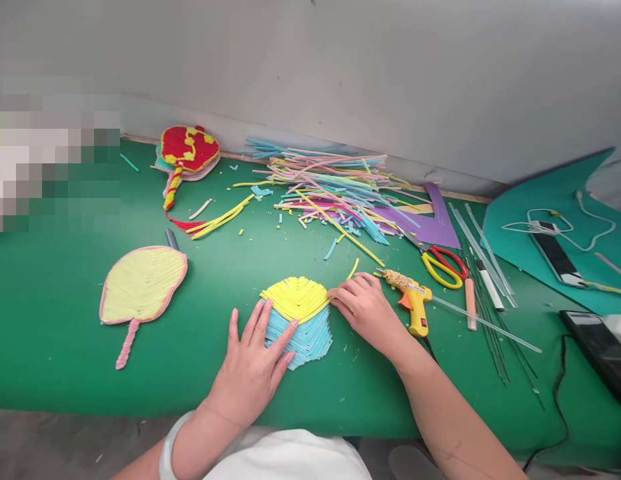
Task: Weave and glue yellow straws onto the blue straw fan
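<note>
A leaf-shaped panel of pipe cleaners lies on the green table in front of me. Its upper part is a yellow section (296, 298) laid in a V pattern, its lower part a light blue section (310, 343). My left hand (257, 353) rests flat with fingers spread over the panel's left side. At the right corner of the yellow rows, my right hand (363, 307) has its fingertips pinched on the end of a yellow pipe cleaner (328, 297). Just right of that hand lies a yellow glue gun (413, 303) with a clear glue stick in its back.
Behind the panel is a pile of coloured pipe cleaners (335, 190). Scissors (443, 267), thin green wires (490, 327) and a dark phone (597, 353) lie to the right. A pale yellow leaf fan (143, 283) is on the left, a red fan (190, 148) farther back.
</note>
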### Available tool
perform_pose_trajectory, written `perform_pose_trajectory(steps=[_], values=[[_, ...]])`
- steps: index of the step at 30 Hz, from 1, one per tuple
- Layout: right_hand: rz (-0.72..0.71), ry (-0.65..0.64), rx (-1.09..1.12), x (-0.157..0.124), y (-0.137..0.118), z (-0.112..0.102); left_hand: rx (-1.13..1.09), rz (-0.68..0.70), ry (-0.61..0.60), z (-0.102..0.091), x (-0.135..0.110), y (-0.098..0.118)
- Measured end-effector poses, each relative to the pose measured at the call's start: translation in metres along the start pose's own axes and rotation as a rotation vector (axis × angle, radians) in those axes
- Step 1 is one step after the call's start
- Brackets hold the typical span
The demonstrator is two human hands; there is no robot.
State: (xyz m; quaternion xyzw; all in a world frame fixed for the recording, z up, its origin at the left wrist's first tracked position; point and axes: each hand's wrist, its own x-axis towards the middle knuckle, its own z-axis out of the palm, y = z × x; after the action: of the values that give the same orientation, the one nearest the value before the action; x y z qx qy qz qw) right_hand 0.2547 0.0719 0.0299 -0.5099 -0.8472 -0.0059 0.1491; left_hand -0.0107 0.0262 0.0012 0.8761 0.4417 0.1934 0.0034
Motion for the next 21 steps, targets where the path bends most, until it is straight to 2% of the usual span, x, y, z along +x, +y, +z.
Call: perform_pose_trajectory(steps=[21], values=[[0.030, -0.023, -0.025, -0.0019, 0.0089, -0.0058, -0.009, -0.014, 0.017, 0.0054, -0.0028, -0.0021]])
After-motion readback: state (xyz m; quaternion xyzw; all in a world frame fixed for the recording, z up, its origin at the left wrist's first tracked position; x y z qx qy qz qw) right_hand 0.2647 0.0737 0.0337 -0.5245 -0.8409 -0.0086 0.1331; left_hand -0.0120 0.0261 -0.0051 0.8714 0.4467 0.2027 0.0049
